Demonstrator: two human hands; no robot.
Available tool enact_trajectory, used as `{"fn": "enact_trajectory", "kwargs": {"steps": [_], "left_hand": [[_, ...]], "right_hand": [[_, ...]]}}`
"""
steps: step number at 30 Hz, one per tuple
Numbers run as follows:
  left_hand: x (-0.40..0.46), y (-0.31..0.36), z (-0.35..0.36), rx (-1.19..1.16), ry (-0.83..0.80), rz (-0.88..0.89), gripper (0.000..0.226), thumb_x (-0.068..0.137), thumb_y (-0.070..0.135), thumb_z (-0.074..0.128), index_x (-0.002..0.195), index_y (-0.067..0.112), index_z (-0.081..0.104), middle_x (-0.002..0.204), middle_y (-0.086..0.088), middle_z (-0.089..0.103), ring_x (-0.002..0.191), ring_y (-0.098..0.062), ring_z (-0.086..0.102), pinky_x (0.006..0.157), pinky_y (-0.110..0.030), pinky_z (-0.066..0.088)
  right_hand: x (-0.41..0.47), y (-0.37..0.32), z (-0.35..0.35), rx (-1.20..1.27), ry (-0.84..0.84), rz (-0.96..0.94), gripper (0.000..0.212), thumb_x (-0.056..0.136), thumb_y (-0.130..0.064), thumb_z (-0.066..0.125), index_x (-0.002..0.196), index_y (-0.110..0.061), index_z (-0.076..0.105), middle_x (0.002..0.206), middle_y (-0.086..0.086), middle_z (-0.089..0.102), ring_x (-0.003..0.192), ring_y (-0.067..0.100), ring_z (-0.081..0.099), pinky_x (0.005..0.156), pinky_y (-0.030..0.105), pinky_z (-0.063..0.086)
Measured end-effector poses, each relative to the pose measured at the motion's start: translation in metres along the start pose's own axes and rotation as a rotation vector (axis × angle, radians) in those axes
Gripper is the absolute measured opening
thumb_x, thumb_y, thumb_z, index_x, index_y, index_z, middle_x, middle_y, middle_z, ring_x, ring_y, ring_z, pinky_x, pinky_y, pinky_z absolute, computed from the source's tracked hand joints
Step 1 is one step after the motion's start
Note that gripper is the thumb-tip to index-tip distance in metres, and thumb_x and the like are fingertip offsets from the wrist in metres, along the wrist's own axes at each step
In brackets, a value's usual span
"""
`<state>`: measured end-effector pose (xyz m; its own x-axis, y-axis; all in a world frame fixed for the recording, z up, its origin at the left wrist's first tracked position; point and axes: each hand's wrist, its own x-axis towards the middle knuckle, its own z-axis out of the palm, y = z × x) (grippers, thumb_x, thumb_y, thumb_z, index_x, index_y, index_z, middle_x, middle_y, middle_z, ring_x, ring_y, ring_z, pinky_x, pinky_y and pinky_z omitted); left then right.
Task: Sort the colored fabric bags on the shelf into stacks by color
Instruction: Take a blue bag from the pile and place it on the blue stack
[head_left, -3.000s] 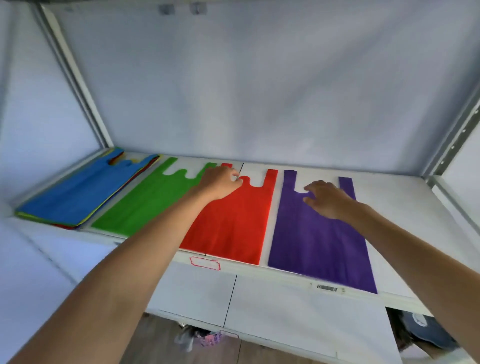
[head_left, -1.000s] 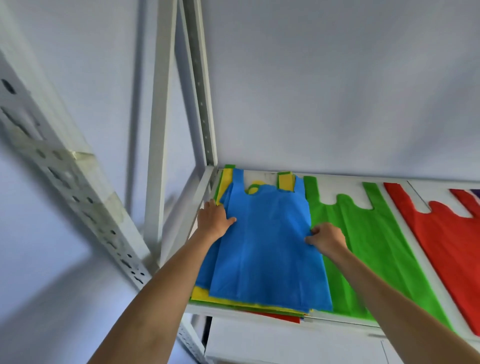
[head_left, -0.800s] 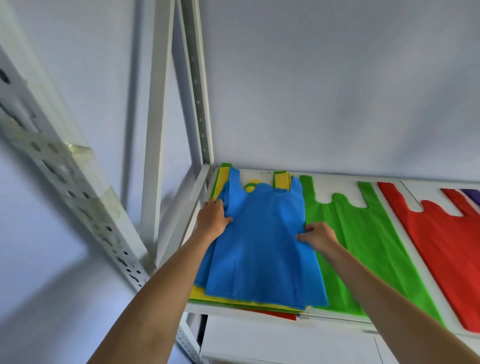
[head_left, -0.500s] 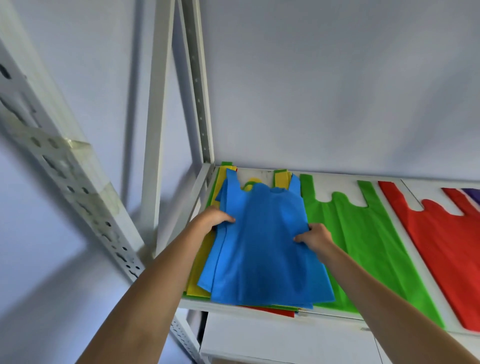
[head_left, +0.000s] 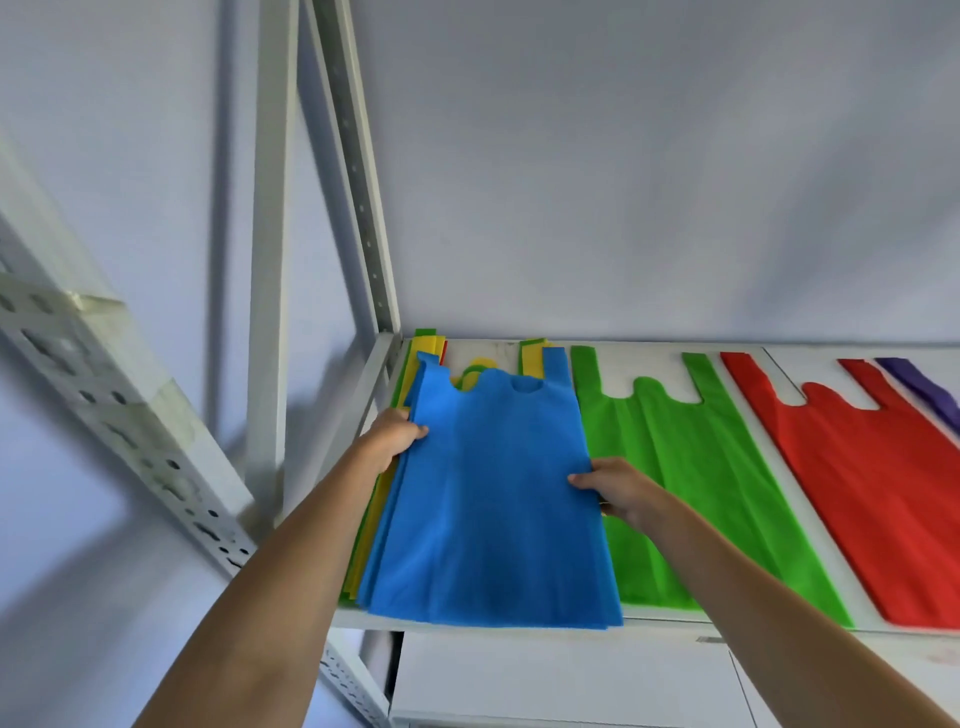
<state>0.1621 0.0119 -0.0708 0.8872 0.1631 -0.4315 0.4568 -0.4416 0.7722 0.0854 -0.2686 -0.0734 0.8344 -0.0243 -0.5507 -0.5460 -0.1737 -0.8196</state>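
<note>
No writing is showing that I can read. My left hand (head_left: 392, 436) is gripping the left edge of the blue bag (head_left: 493, 499), thumb on top, and my right hand (head_left: 615, 488) is pinching its right edge. The blue bag, vest-shaped with two handle straps, is lying on the mixed pile (head_left: 382, 499) of yellow and green bags at the left end of the shelf (head_left: 618, 358). Just beside it the green bag (head_left: 691, 478) is lying flat, then the red bag (head_left: 872, 488), then a purple bag (head_left: 930, 389) at the frame edge.
</note>
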Motion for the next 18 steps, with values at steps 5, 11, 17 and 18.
{"fn": "enact_trajectory", "kwargs": {"steps": [5, 11, 17, 18], "left_hand": [[-0.009, -0.002, 0.002, -0.069, -0.138, -0.076, 0.028, 0.1, 0.011, 0.043, 0.122, 0.003, 0.056, 0.122, -0.011, 0.061, 0.108, -0.027, 0.059, 0.092, -0.037, 0.048], [-0.014, 0.002, 0.001, -0.115, -0.073, 0.013, 0.028, 0.1, 0.015, 0.042, 0.123, 0.007, 0.057, 0.124, -0.012, 0.062, 0.108, -0.028, 0.061, 0.098, -0.04, 0.048], [-0.041, 0.049, 0.004, -0.321, -0.015, 0.169, 0.02, 0.099, 0.011, 0.044, 0.113, 0.011, 0.058, 0.112, -0.011, 0.065, 0.096, -0.028, 0.064, 0.09, -0.041, 0.05], [-0.048, 0.062, 0.009, -0.357, -0.019, 0.204, 0.022, 0.099, 0.009, 0.043, 0.115, 0.01, 0.058, 0.107, -0.009, 0.065, 0.09, -0.024, 0.064, 0.085, -0.038, 0.051]], "right_hand": [[-0.007, 0.001, 0.0, 0.01, -0.018, 0.004, 0.016, 0.083, 0.001, 0.063, 0.099, -0.003, 0.061, 0.09, 0.011, 0.063, 0.072, 0.017, 0.058, 0.061, 0.025, 0.043], [-0.015, 0.003, 0.005, -0.019, 0.035, -0.047, 0.021, 0.087, -0.004, 0.06, 0.108, 0.001, 0.063, 0.097, 0.014, 0.061, 0.065, 0.013, 0.055, 0.055, 0.023, 0.041], [-0.031, -0.013, -0.033, 0.111, 0.045, -0.161, 0.005, 0.089, -0.008, 0.059, 0.086, -0.011, 0.06, 0.085, 0.005, 0.063, 0.07, 0.012, 0.057, 0.063, 0.026, 0.046], [-0.035, -0.016, -0.045, 0.127, 0.044, -0.19, 0.004, 0.089, -0.008, 0.059, 0.091, -0.011, 0.061, 0.082, 0.003, 0.063, 0.07, 0.012, 0.058, 0.063, 0.026, 0.046]]}}
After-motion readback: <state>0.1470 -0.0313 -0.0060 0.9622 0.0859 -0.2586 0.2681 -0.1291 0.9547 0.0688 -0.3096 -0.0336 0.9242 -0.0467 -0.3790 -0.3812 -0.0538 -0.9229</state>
